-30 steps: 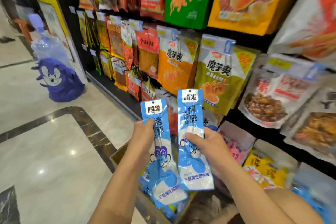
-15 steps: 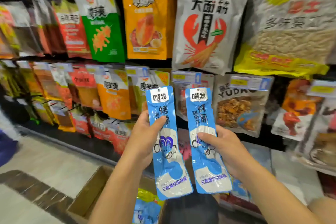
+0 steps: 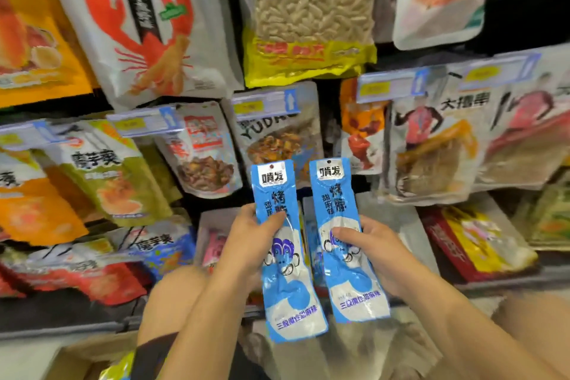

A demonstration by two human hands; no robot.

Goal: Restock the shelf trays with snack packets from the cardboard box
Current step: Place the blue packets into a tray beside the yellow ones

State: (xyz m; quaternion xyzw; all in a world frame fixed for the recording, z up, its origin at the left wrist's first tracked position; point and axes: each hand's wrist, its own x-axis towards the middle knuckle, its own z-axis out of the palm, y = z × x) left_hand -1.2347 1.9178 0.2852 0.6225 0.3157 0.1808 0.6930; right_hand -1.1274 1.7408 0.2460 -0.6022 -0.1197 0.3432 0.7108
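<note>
The left hand (image 3: 246, 244) grips the left blue packet (image 3: 285, 259), the right hand (image 3: 374, 253) the right blue packet (image 3: 342, 225) — both upright, side by side — the lower shelf (image 3: 499, 282) just beyond.

The dark shelf rack (image 3: 71, 311) carries rows of snack bags. On the top row, an orange bag (image 3: 30, 40) is at far left, then a white lobster-print bag (image 3: 145, 25) and a clear bag of pale sticks (image 3: 311, 15). Below, price tags (image 3: 265, 105) front a green bag (image 3: 114, 176) and a YUDA bag (image 3: 277, 139). A red-and-yellow bag (image 3: 472, 241) lies lower right. A cardboard box (image 3: 80, 355) sits near left.
</note>
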